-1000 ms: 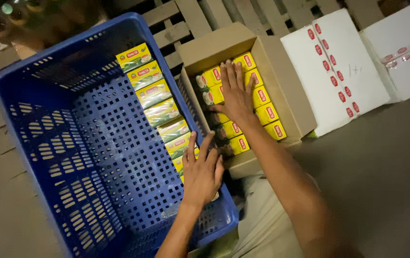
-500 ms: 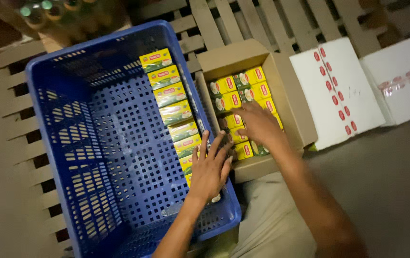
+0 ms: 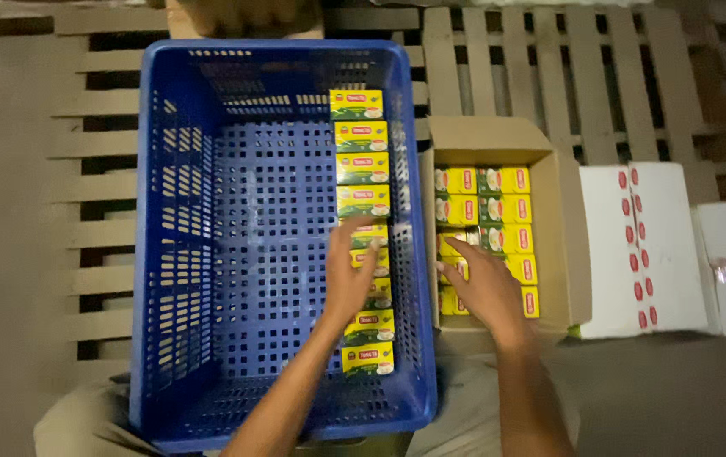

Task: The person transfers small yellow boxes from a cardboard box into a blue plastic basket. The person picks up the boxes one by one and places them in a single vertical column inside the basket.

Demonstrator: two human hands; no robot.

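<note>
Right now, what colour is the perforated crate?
Blue; the crate shows best in the head view.

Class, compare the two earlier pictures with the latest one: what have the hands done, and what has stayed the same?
The left hand has slid up the row of boxes in the blue crate, from its near end to the middle. The right hand stayed in the carton, drawing back from the far packs to the near ones. Neither hand visibly grips anything. Crate, carton and white boxes keep their places; only the camera shifted.

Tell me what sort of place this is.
Probably a stockroom or warehouse floor: wooden pallets underfoot, an open cardboard carton of small yellow boxes, a blue plastic crate, and sealed white cartons alongside.
</note>
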